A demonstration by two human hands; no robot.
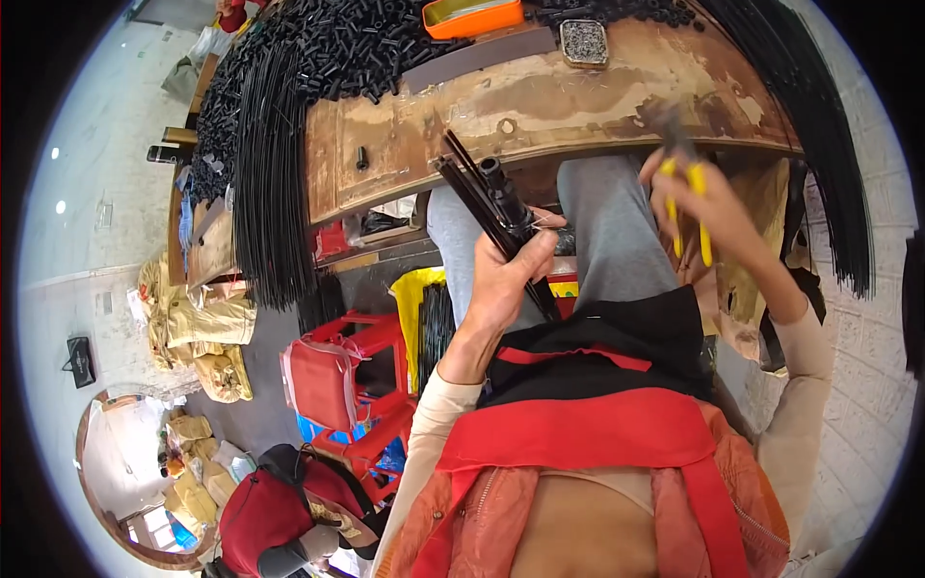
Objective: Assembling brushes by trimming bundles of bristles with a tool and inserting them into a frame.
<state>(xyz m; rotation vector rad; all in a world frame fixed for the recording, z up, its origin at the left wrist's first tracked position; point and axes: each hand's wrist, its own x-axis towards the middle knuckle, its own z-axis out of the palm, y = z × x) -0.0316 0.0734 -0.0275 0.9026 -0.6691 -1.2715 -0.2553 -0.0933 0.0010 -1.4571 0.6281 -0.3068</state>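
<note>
Both hands are working below the worn counter (540,106) edge: the left hand (506,279) is gripping a bundle of black rods (491,217), the right hand (713,207) is closing around yellow-handled pliers (686,197). Loose rods could be slipping from the bundle, or the pliers pinching a finger.

My bench corner, with stock piled all round it.

In front of me sits a worn wooden workbench (540,106), its brown top scuffed pale, heaped with small black tubes (337,43) beside an orange tray (472,16). Long black rods (270,193) hang over its edges. Red plastic stools (361,371) stand on the grey floor (275,337), yellowish sacks (198,323) lie further left, and a pale brick wall (872,385) rises on my right.
</note>
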